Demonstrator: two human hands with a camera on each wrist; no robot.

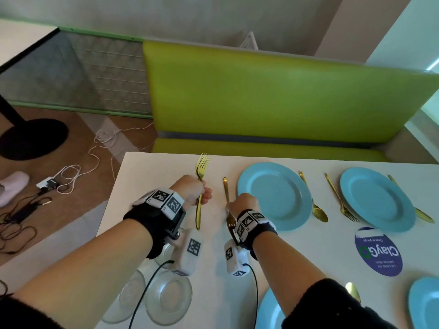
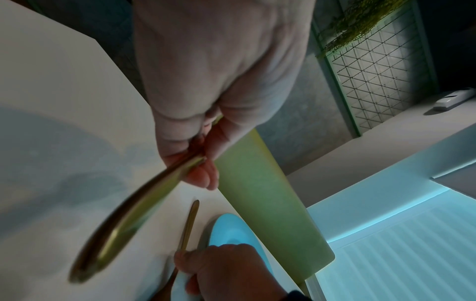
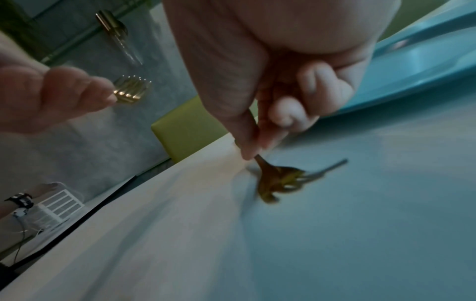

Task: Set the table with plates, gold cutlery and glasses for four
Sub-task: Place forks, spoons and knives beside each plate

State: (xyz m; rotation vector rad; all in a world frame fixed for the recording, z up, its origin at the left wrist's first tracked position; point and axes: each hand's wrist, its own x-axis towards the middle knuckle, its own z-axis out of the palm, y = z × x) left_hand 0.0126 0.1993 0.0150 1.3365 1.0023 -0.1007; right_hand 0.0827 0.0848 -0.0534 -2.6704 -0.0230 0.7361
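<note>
My left hand [image 1: 203, 194] grips a bunch of gold forks [image 1: 202, 163] by their handles, tines pointing away, above the white table [image 1: 147, 186]. In the left wrist view the same hand [image 2: 201, 160] closes round the blurred gold handles [image 2: 128, 220]. My right hand [image 1: 234, 205] pinches a single gold fork [image 1: 225, 188] just left of a blue plate [image 1: 273, 195], its handle pointing away. In the right wrist view those fingers [image 3: 247, 150] hold the fork's neck, and its tines [image 3: 280, 181] sit down at the table top.
A gold spoon [image 1: 313, 200] lies right of that plate. A second blue plate [image 1: 377, 198] has gold cutlery on both sides. Clear glasses [image 1: 168, 298] stand under my left forearm. Two more blue plates [image 1: 425, 302] sit at the near edge. A green bench [image 1: 273, 96] lies beyond the table.
</note>
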